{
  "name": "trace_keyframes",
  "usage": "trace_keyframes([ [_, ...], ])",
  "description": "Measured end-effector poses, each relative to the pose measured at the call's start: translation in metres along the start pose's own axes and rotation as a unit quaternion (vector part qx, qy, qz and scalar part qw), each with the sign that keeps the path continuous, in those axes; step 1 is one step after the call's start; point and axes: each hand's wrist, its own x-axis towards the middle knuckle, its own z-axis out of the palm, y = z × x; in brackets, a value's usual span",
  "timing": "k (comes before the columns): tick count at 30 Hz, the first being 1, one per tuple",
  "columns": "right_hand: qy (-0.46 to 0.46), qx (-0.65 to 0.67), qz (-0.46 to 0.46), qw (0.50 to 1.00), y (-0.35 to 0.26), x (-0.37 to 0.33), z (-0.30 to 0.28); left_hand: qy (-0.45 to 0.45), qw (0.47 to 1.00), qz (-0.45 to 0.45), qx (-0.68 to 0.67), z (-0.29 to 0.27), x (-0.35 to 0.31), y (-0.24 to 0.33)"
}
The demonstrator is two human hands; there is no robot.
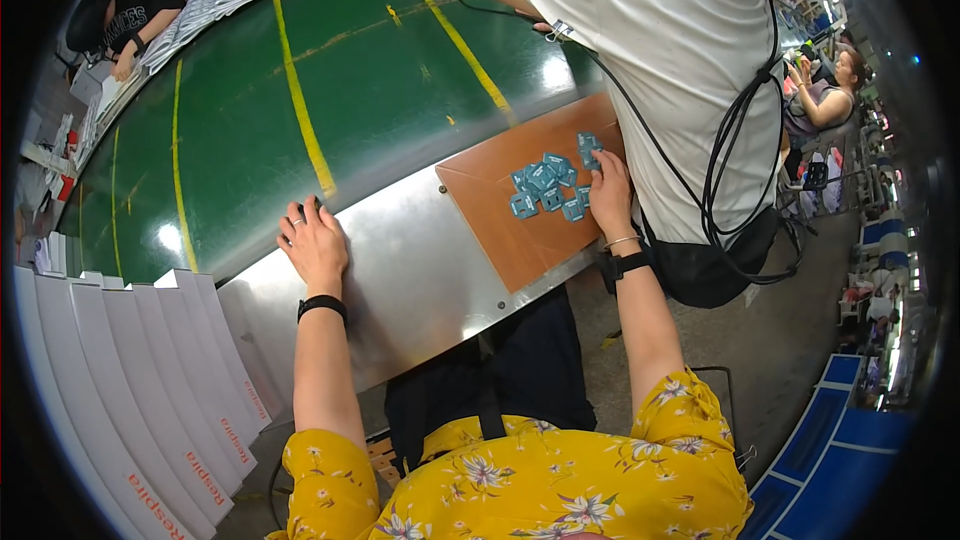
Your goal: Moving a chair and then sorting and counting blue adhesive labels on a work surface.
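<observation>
My left hand [316, 248] lies on the metal edge [390, 245] beside the green conveyor belt, its fingers stretched forward and slightly apart. A small dark spot shows at its fingertips, too small to name. My right hand [610, 202] is at the right side of a brown board [490, 230], thumb and fingers closing on a small teal packet [588, 148]. Just left of these fingers, a loose pile of several like teal packets [545, 178] with pale print lies on the board. Part of the gripped packet is hidden by my fingers.
The green belt [370, 90] with yellow cross lines runs beyond the metal edge. A co-worker in a white shirt [670, 90] stands close on my right, an arm over the belt. White boxes [150, 370] stand at lower left; blue crates [830, 440] at lower right.
</observation>
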Motion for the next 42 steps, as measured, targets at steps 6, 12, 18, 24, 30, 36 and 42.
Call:
trace_keyframes([
  [6,0.033,0.109,0.012,0.993,0.003,0.009,-0.001,0.008,1.000,0.003,0.009,0.002,0.000,0.000],
  [12,-0.016,0.089,-0.007,0.996,-0.008,0.016,-0.005,0.014,1.000,0.003,0.009,0.004,0.000,0.001],
  [18,-0.048,0.118,-0.014,0.992,-0.018,0.016,-0.006,0.029,1.000,0.009,0.003,0.001,0.002,-0.003],
  [24,-0.042,0.162,-0.019,0.986,-0.040,0.010,-0.021,0.044,0.999,0.013,0.001,0.004,-0.002,-0.001],
  [30,-0.240,0.490,-0.081,0.834,-0.166,-0.003,-0.140,0.036,0.999,0.012,-0.023,-0.003,-0.005,0.004],
  [36,-0.364,0.712,-0.359,0.481,-0.219,-0.003,-0.236,0.029,0.999,0.013,-0.023,-0.005,0.001,0.009],
  [42,-0.308,0.703,-0.413,0.491,-0.233,-0.008,-0.259,0.039,0.999,0.004,-0.017,-0.002,-0.003,-0.003],
])
